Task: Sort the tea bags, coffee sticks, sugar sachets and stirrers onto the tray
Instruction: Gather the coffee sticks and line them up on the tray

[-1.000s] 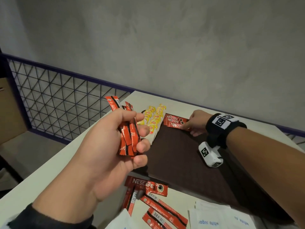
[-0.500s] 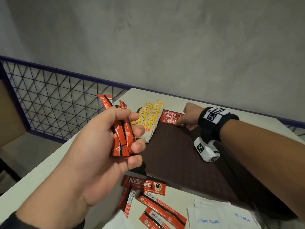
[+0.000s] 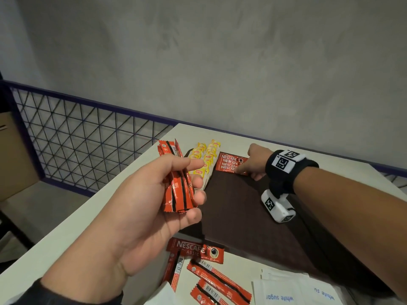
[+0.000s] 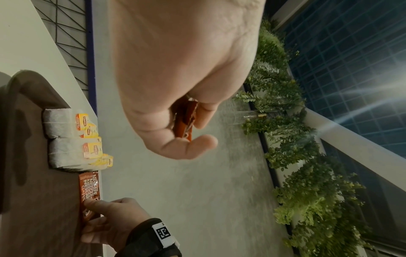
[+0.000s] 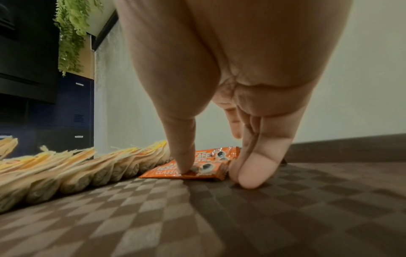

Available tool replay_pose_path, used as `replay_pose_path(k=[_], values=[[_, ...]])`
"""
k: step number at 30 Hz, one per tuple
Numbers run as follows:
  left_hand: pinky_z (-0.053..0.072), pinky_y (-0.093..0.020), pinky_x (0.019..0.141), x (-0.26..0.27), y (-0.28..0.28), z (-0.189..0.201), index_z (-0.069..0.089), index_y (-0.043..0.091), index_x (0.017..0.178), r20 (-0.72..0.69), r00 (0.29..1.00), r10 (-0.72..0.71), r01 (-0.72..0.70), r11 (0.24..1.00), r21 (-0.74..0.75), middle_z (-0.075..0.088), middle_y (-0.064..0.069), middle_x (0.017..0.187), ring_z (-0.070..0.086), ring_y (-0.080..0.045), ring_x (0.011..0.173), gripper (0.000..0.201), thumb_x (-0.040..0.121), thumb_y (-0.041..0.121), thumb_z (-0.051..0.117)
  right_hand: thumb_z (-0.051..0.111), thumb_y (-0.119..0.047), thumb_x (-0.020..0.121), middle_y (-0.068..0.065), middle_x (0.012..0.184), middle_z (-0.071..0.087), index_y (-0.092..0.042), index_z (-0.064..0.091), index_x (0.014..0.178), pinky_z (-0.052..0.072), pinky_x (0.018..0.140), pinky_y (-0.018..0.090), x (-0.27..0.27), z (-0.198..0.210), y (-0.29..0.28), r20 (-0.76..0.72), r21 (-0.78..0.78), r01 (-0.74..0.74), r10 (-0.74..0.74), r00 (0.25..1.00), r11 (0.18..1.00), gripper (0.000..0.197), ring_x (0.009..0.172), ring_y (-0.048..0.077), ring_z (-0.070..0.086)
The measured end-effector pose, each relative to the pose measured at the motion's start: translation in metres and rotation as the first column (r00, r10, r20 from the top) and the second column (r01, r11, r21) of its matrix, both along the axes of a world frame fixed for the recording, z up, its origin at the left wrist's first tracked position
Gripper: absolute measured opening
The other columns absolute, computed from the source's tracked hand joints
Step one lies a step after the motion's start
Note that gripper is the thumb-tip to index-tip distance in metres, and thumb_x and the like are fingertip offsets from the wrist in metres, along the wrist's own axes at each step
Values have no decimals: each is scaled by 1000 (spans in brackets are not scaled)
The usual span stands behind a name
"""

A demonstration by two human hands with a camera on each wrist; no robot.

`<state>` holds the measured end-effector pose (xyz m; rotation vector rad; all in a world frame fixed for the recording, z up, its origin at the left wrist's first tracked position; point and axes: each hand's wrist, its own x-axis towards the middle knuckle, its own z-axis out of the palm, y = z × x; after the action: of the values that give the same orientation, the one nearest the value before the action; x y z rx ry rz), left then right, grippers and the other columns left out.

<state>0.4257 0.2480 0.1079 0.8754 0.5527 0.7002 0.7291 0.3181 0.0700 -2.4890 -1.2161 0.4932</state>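
Coffee sticks (image 3: 177,188) stand bundled in your left hand (image 3: 136,216), fingers curled tight around them, above the tray's (image 3: 242,216) near-left corner. Your right hand (image 3: 254,165) presses one straight fingertip (image 5: 184,163) onto the laid sticks (image 3: 229,165) at the tray's far edge, just beside the tea bags (image 3: 204,159).

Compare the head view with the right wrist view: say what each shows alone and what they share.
Only the head view: the left hand gripping a bundle of coffee sticks, plus loose coffee sticks and sugar sachets on the table.
Only the right wrist view: the tray surface's checked pattern, the thumb touching it, and hanging plants.
Both: the right hand, its forefinger pressing the placed coffee sticks, and the tea bags beside them.
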Motion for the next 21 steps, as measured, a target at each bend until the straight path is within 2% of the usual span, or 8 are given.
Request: replay_pose_path(k=[2,4,8,12,15,16,18,21], values=[[38,-22,35,0,0,-3,71,0,107,97,995,26,-20,998,-67,57,-11,73,51,-18,53,40,74,20,66,88,-28,78,18,101,69,-6,41,128,64,75,48,0,0,1,9,-5,-2,2,1000,1000,73,83,30,74],[36,-22,35,-4,-3,-10,71,2,108,124,992,22,-16,999,-49,55,-10,71,50,-17,51,45,68,20,67,87,-28,79,18,100,70,-6,41,127,64,74,47,0,0,3,17,-12,-2,3,1000,1000,71,82,29,74],[40,-24,35,2,3,-9,70,1,113,80,996,48,-47,999,-20,58,-10,69,54,-18,49,62,54,21,72,86,-31,80,18,99,70,-6,42,123,64,72,46,-1,0,4,29,-34,1,0,1000,999,66,79,29,74],[50,-27,39,1,2,-13,66,6,121,86,995,57,-56,998,-16,67,-12,73,66,-21,55,38,84,6,58,82,-36,84,17,90,72,1,52,113,65,69,45,-3,16,-2,6,9,10,-10,1000,1000,56,72,28,75],[62,-34,49,-2,-5,-8,58,7,124,58,998,13,-13,1000,-1,79,-19,90,79,-30,75,30,99,1,41,77,-35,89,14,86,65,-2,56,111,64,63,39,-19,51,-21,-230,197,24,23,973,980,45,66,25,68],[64,-36,53,-3,-9,-4,55,7,124,66,998,-11,11,1000,-7,79,-23,95,79,-34,81,31,100,-2,37,76,-34,90,15,86,61,-5,55,113,62,58,35,-31,64,-32,-378,273,46,63,924,961,43,63,24,65],[65,-40,60,-5,-14,-1,53,6,120,85,996,-16,17,1000,-7,78,-25,99,79,-39,86,32,99,-6,33,71,-30,92,13,80,58,-8,57,113,55,51,28,-61,90,-60,-640,399,88,209,739,913,33,56,20,60],[65,-45,69,-4,-19,3,56,9,119,74,997,9,-12,999,29,79,-20,105,78,-37,93,32,101,-5,33,68,-30,89,7,71,60,-9,63,108,49,44,23,-102,114,-109,-733,520,64,406,546,852,29,53,15,56]])
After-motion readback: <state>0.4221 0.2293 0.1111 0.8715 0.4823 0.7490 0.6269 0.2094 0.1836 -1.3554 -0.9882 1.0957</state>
